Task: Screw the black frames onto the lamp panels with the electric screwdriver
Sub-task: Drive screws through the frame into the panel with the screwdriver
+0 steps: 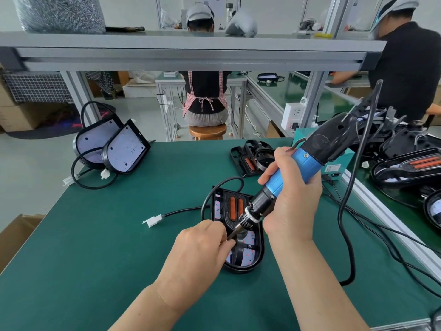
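Got a black D-shaped lamp panel [250,254] with its black frame on, lying flat near the middle of the green table mat [107,247], rounded end toward the camera, two orange strips [235,207] in the far half and patches of pale board with red dots showing through the frame. Slanting down over it from the upper right: a blue-and-black electric screwdriver [286,177], gripped round the blue barrel by the right hand [293,206], fingers wrapped snug. Then the left hand [200,247] over the panel's near-left edge, fingertips pinched tight on the tip of the short metal bit [235,234], no telling about a screw in there, way too small. Trailing off the panel to the left, a black cable [181,211] ending in a white plug connector [152,220], flat on the mat. Just behind the panel, another black frame piece [250,156] with its own orange strip. Way over at the far-left corner, two black-rimmed D-shaped lamps [126,149] propped up and leaning together, pale faces toward the camera, cables looped around them. On the right, a thick black power cord [346,235] looping from the screwdriver's rear down onto the mat, a teal control box [338,163] behind the tool, and a heap of black lamp parts [405,163] on the next bench. Past the table, a person in a checked apron [205,96] seated on a round wooden stool [207,131], back turned, plus a person in a black top [410,68] at the far right
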